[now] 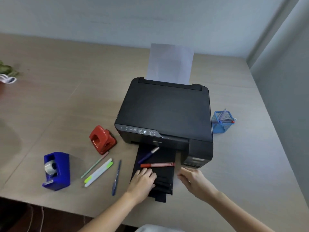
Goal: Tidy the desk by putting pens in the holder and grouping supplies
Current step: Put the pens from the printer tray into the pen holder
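A red marker (157,164) and a purple pen (148,155) lie on the printer's black output tray (163,185). My left hand (142,181) rests on that tray just below the red marker, fingers apart, holding nothing. My right hand (192,179) hovers beside the tray's right edge, fingers loosely spread and empty. On the desk to the left lie a blue pen (116,177), two white-and-green highlighters (98,172) and a thin green pencil (94,164). A blue mesh holder (222,123) with a few pens stands right of the printer.
The black printer (165,113) with paper (170,63) in its feeder fills the middle of the desk. A red hole punch (102,139) and a blue tape dispenser (56,170) sit at the left. The desk's front edge runs below my forearms.
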Available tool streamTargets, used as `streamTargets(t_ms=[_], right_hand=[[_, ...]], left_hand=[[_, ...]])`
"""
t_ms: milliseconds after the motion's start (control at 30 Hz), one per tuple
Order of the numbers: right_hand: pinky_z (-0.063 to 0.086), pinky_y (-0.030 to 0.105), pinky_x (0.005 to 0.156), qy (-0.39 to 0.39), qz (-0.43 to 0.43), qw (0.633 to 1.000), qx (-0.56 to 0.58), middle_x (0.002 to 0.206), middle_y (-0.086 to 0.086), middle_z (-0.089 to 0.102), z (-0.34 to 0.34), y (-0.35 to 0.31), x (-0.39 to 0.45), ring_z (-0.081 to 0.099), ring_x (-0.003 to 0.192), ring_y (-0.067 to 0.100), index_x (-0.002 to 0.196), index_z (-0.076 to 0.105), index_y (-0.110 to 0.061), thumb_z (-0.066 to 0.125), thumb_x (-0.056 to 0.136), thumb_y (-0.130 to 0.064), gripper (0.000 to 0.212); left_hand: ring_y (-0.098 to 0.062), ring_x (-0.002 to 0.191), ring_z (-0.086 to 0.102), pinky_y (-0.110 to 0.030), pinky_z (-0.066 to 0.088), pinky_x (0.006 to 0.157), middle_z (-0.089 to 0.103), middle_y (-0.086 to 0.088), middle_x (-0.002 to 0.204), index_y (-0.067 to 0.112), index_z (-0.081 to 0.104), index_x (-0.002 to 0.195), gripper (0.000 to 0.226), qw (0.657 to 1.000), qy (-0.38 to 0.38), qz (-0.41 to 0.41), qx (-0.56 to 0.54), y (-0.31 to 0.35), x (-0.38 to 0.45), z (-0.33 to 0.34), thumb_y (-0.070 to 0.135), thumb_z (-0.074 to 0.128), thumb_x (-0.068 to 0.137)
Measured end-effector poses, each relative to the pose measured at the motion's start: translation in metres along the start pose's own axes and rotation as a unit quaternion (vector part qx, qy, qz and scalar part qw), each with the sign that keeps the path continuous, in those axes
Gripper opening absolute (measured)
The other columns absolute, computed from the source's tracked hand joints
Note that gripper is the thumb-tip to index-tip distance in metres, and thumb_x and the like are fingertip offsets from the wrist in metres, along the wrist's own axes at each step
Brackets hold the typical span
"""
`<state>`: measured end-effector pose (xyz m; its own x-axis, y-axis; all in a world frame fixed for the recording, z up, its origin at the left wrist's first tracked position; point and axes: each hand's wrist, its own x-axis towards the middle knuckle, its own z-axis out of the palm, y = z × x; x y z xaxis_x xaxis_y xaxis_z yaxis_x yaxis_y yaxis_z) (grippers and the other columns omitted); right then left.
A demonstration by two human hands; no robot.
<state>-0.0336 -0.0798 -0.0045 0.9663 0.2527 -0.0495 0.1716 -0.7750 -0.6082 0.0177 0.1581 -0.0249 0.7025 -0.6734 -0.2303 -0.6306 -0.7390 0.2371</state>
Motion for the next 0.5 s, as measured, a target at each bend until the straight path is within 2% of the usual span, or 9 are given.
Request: streamTargets(t_ms=[67, 133, 233, 300, 333, 367, 433, 500], right_hand=[[0.05, 0.028, 0.062, 0.009, 0.0, 1.0, -0.014, 0.089, 0.0, 0.061, 0.011, -0.012, 0.023, 0.058, 0.07, 0.016, 0.098, 0.058, -0.016, 0.043, 0.097, -0.024, 0.017], [0.054, 0.035, 0.066, 0.02, 0.024, 0.999, -0.042, 0.099, 0.004, 0.058, 0.021, -0.019, 0.044, 0.061, 0.077, 0.022, 0.107, 0.058, -0.016, 0.043, 0.097, -0.021, 0.019], [0.053, 0.04, 0.085, 0.013, 0.092, 0.988, -0.125, 0.118, 0.009, 0.053, 0.034, -0.021, 0.063, 0.054, 0.106, 0.029, 0.121, 0.056, -0.013, 0.052, 0.092, -0.019, 0.029], [0.047, 0.041, 0.092, -0.03, 0.13, 0.974, -0.181, 0.122, 0.011, 0.05, 0.04, -0.022, 0.065, 0.046, 0.113, 0.032, 0.119, 0.056, -0.013, 0.056, 0.089, -0.02, 0.031], [0.046, 0.042, 0.092, -0.04, 0.141, 0.969, -0.199, 0.122, 0.012, 0.05, 0.043, -0.025, 0.064, 0.045, 0.113, 0.033, 0.116, 0.056, -0.012, 0.055, 0.089, -0.021, 0.029], [0.045, 0.043, 0.092, -0.039, 0.147, 0.966, -0.21, 0.121, 0.013, 0.051, 0.045, -0.026, 0.062, 0.045, 0.112, 0.033, 0.112, 0.057, -0.01, 0.054, 0.089, -0.021, 0.026], [0.044, 0.044, 0.092, -0.035, 0.153, 0.962, -0.223, 0.118, 0.014, 0.053, 0.048, -0.029, 0.054, 0.048, 0.11, 0.034, 0.109, 0.057, -0.007, 0.052, 0.091, -0.022, 0.023], [0.042, 0.042, 0.096, -0.048, 0.158, 0.959, -0.231, 0.118, 0.012, 0.054, 0.045, -0.03, 0.043, 0.048, 0.111, 0.033, 0.11, 0.054, -0.01, 0.048, 0.094, -0.023, 0.022]], left_hand=[[-0.024, 0.122, 0.049, -0.036, 0.038, 0.102, 0.053, -0.006, 0.13, 0.013, 0.052, 0.129, 0.034, 1.0, -0.019, -0.005, 0.007, 0.0, -0.002, -0.003, 0.028, 0.05, 0.098], [-0.021, 0.12, 0.052, -0.034, 0.04, 0.101, 0.055, -0.004, 0.129, 0.014, 0.049, 0.129, 0.033, 0.999, -0.002, -0.016, -0.04, -0.005, -0.006, -0.005, 0.03, 0.044, 0.101], [-0.02, 0.107, 0.062, -0.022, 0.045, 0.084, 0.061, -0.006, 0.12, 0.012, 0.046, 0.124, 0.026, 0.984, 0.06, -0.053, -0.158, -0.019, -0.009, -0.021, 0.026, 0.044, 0.102], [-0.024, 0.102, 0.064, -0.018, 0.038, 0.072, 0.062, -0.01, 0.113, 0.006, 0.047, 0.123, 0.026, 0.976, 0.08, -0.091, -0.181, -0.028, 0.001, -0.033, 0.02, 0.047, 0.101], [-0.027, 0.101, 0.063, -0.018, 0.038, 0.072, 0.062, -0.013, 0.112, 0.003, 0.048, 0.123, 0.026, 0.975, 0.082, -0.102, -0.181, -0.034, 0.01, -0.037, 0.017, 0.048, 0.101], [-0.029, 0.101, 0.063, -0.019, 0.041, 0.074, 0.061, -0.015, 0.113, 0.002, 0.05, 0.123, 0.026, 0.974, 0.083, -0.107, -0.182, -0.04, 0.02, -0.039, 0.015, 0.05, 0.1], [-0.032, 0.104, 0.062, -0.032, 0.051, 0.085, 0.057, -0.017, 0.12, 0.001, 0.051, 0.123, 0.029, 0.976, 0.069, -0.111, -0.175, -0.048, 0.041, -0.032, 0.015, 0.053, 0.097], [-0.032, 0.107, 0.061, -0.038, 0.054, 0.088, 0.052, -0.015, 0.128, 0.005, 0.05, 0.127, 0.036, 0.985, 0.04, -0.115, -0.12, -0.047, 0.055, -0.027, 0.022, 0.055, 0.096]])
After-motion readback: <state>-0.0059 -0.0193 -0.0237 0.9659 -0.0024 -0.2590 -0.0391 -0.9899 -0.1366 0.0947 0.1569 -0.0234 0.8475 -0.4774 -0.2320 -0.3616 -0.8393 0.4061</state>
